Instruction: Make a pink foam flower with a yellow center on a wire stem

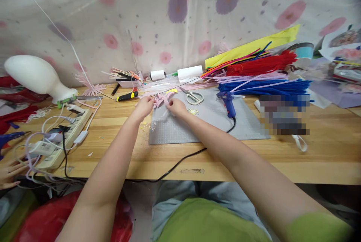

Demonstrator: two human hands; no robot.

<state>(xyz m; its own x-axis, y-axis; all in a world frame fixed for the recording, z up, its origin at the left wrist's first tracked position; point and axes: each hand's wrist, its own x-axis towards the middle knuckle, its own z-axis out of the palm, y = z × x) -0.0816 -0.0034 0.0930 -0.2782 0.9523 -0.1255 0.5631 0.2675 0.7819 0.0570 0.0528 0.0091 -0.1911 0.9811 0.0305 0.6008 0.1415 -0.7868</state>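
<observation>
My left hand (144, 106) and my right hand (176, 106) meet over the far edge of a grey cutting mat (197, 125). Both pinch a small pink pipe-cleaner flower (161, 100) held between them, fingers closed on it. A thin wire stem (180, 84) runs up and to the right from the flower. White-handled scissors (194, 97) lie just right of my right hand. A blue glue gun (229, 102) stands on the mat further right, its black cord trailing off the table's front edge.
Bundles of red, blue, lilac and mixed pipe cleaners (262, 76) lie at the back right. A white power strip (64, 136) with tangled cables sits left. A white lamp head (36, 76), yellow-black cutter (126, 96) and white rolls (189, 72) stand at the back.
</observation>
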